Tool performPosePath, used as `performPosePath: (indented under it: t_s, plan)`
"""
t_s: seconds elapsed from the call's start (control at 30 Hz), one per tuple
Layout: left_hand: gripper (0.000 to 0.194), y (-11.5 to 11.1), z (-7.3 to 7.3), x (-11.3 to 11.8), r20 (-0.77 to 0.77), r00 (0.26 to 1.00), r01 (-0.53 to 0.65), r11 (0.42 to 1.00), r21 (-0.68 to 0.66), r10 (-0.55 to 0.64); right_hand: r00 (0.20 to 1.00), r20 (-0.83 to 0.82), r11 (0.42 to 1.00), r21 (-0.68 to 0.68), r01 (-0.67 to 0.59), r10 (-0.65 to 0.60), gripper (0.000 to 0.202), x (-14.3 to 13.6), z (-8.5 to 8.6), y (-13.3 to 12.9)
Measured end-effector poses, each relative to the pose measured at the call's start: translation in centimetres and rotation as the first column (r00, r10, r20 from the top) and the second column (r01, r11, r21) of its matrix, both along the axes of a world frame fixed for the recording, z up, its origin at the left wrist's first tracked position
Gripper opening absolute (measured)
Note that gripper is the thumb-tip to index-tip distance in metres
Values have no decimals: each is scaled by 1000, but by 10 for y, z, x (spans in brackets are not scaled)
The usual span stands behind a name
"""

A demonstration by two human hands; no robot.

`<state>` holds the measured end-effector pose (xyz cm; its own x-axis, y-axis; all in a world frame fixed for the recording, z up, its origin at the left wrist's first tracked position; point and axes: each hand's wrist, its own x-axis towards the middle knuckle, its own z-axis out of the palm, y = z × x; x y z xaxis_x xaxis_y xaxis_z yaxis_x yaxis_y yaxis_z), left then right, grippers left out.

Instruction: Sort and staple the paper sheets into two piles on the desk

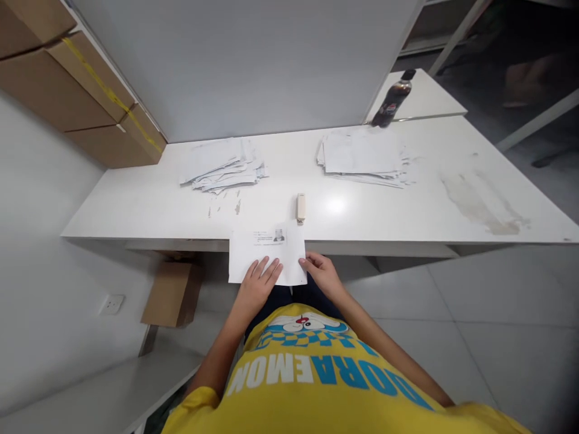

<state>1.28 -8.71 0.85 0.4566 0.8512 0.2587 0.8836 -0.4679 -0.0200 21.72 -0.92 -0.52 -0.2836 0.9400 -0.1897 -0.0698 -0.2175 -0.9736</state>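
Note:
A white sheet of paper (244,256) with a few printed lines and a small photo juts over the table's front edge towards me. My left hand (259,283) lies on its lower part, fingers stretched out flat. At the right edge, my right hand (323,271) pinches the paper between thumb and fingers. Just beyond the sheet's top right corner stands a small beige block-shaped object (301,208), possibly a mini stapler. Two untidy piles of paper lie farther back, a left pile (221,166) and a right pile (362,157).
The white table (280,196) backs onto a grey panel (253,66). A dark cola bottle (393,99) stands at the back right. Cardboard boxes (85,90) are stacked at the left wall, and another box (172,292) sits below the table. A stain (484,202) marks the right side.

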Motion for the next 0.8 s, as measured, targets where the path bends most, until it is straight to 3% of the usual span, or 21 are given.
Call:
performPosePath:
  t_s: [0.07, 0.17, 0.27, 0.33, 0.43, 0.5, 0.57, 0.63, 0.7, 0.8]
  plan:
    - [58, 1, -4, -5, 20, 1000, -18, 1000, -4, 18, 998, 0, 998, 21, 57, -57, 38, 5, 1, 3]
    - [60, 10, -8, -18, 82, 986, -142, 990, -18, 143, 991, 19, 989, 65, 133, -134, 36, 13, 2, 4]
    - [65, 17, -15, -20, 181, 908, -376, 925, -49, 379, 981, 103, 974, 174, 147, -166, 34, 26, 5, 13]
    - [73, 18, -24, -12, 266, 841, -458, 882, -114, 471, 966, 166, 955, 256, 151, -198, 31, 39, 9, 23]
    - [81, 18, -41, 11, 486, 712, -402, 862, -309, 506, 940, 221, 925, 336, 178, -261, 28, 61, 13, 38]
    - [82, 24, -52, 28, 670, 476, -299, 822, -485, 569, 927, 230, 911, 361, 200, -295, 27, 74, 12, 44]
    - [74, 34, -55, 42, 755, 212, -133, 784, -607, 621, 921, 231, 903, 373, 212, -312, 27, 83, 11, 48]
    - [60, 47, -49, 53, 787, 75, 8, 789, -614, 612, 923, 212, 896, 382, 225, -322, 25, 90, 11, 49]
    - [42, 57, -36, 62, 825, 52, 47, 824, -565, 563, 923, 156, 875, 404, 266, -352, 23, 96, 16, 51]
    - [27, 66, -14, 68, 861, 138, -27, 871, -490, 489, 906, 57, 815, 464, 348, -420, 20, 103, 33, 57]
